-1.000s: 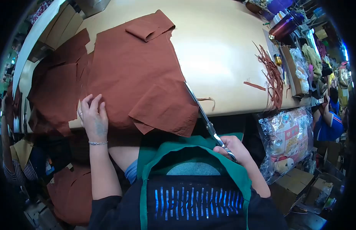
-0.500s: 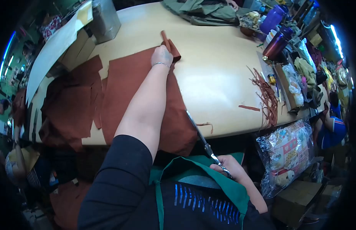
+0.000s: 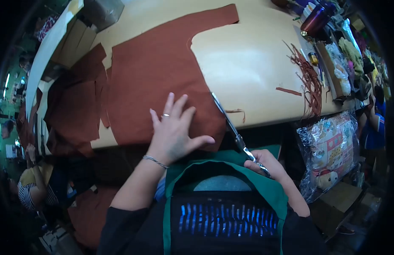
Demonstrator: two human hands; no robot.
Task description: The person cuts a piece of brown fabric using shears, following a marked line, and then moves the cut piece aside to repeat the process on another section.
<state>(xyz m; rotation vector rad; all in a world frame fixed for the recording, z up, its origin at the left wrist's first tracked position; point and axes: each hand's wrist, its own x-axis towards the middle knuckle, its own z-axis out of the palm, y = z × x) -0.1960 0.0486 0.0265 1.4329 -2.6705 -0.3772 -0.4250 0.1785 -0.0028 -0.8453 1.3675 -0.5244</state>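
A large piece of rust-brown cloth lies on the pale table, one narrow strip of it reaching to the upper right. My left hand rests at the cloth's near part, palm down with fingers spread, a ring on one finger and a bracelet at the wrist. Long metal scissors are in my right hand, its fingers wrapped round the handles. Their blades look closed or nearly so, and the tips touch the cloth's right edge. Darker folded brown cloth lies to the left.
Thin brown scraps lie at the table's right, beside a cardboard box and a dark bottle. A plastic-wrapped patterned bundle sits below the right edge. Cardboard stands at the upper left. Another person is at the lower left.
My left hand has let go of the cloth's far end and come back to its near part, opening. The far strip now lies unfolded. The view has shifted; my right hand still holds the scissors.
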